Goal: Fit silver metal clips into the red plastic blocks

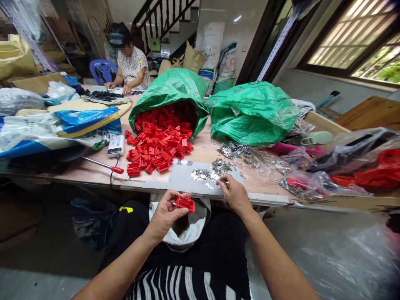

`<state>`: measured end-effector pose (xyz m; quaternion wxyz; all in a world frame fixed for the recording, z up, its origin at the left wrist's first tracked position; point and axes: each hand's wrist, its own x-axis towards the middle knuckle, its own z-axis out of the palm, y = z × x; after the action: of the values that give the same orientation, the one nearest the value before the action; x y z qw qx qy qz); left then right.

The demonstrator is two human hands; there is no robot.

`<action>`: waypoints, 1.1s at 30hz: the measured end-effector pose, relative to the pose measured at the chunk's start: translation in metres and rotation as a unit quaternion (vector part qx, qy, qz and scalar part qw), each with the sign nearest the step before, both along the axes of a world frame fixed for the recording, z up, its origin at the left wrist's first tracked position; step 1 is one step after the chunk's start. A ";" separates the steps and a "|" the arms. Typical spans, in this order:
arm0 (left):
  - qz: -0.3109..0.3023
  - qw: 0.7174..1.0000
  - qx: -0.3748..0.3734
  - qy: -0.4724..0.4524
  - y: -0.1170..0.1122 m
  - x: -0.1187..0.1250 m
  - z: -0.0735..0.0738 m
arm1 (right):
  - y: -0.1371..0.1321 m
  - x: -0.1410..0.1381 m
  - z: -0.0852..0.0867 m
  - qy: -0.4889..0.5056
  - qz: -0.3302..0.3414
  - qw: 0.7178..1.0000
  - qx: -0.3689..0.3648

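Observation:
My left hand (165,212) is closed round a small red plastic part (185,203), held over my lap just in front of the table edge. My right hand (235,193) rests on a grey board (187,179) at the table's near edge, fingers pinched at a scatter of small silvery metal pieces (203,175); what it pinches is too small to name. A heap of the same red parts (158,143) spills from an open green sack (171,89) behind the board. A white bag (190,229) sits open on my lap below my left hand.
A second green sack (253,110) lies to the right, with clear bags of metal pieces (281,166) near it. A red-handled screwdriver (103,164) and a white power bank (116,146) lie left of the heap. Another person (129,62) sits at the far end.

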<state>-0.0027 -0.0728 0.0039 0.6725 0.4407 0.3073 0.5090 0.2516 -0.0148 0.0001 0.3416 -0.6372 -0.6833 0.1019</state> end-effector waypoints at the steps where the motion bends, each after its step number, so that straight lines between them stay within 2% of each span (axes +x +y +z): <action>1: 0.016 0.999 0.020 0.024 -0.001 0.001 0.001 | -0.003 -0.003 0.002 0.037 0.016 0.999 0.001; 5: 0.086 0.980 0.112 0.140 -0.008 0.005 0.001 | -0.023 -0.027 0.016 0.177 0.136 0.975 -0.001; 7: 0.109 0.959 0.168 0.199 -0.010 0.006 0.000 | -0.036 -0.043 0.023 0.202 0.163 0.966 -0.003; 12: 0.171 0.889 0.276 0.323 -0.013 0.004 -0.001 | -0.058 -0.071 0.028 0.170 0.185 0.968 0.022; 16: 0.188 0.861 0.316 0.352 -0.015 0.003 0.001 | -0.062 -0.076 0.024 0.112 0.191 0.973 0.068; 20: 0.192 0.858 0.327 0.346 -0.018 0.004 0.002 | -0.066 -0.075 0.025 0.103 0.191 0.972 0.086; 25: 0.184 0.868 0.332 0.321 -0.022 0.005 0.005 | -0.071 -0.076 0.028 0.087 0.223 0.966 0.094; 33: 0.186 0.887 0.311 0.285 -0.029 0.006 0.002 | -0.073 -0.080 0.029 0.132 0.255 0.956 0.058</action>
<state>0.0029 -0.1016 0.0056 0.2768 0.6883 0.3883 0.5467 0.1719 -0.0882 0.0290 0.4279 -0.4021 -0.7765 0.2287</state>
